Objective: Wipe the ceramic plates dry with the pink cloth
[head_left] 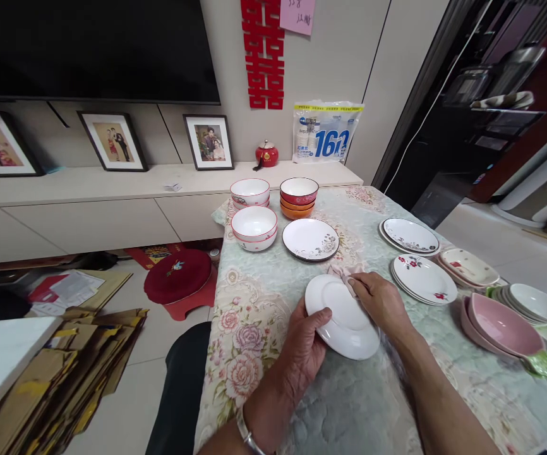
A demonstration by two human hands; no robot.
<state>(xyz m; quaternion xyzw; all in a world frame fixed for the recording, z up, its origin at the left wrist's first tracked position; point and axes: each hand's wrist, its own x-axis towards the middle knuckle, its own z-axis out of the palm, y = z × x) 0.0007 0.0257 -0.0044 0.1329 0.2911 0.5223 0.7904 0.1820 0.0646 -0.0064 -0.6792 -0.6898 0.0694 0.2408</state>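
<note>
My left hand grips the left edge of a white plate, its thumb lying over the rim. The plate is tilted above the floral tablecloth, its ringed underside apparently facing me. At the plate's upper right edge, my right hand is closed on a pale pink cloth that touches the rim. Just beyond them lies a white plate with a grey flower print. To the right sits a stack of plates with red flowers.
White bowls with red rims and stacked red and orange bowls stand at the back. Pink bowls, oval dishes and more flowered plates line the right side. A red stool and flattened cardboard are left of the table.
</note>
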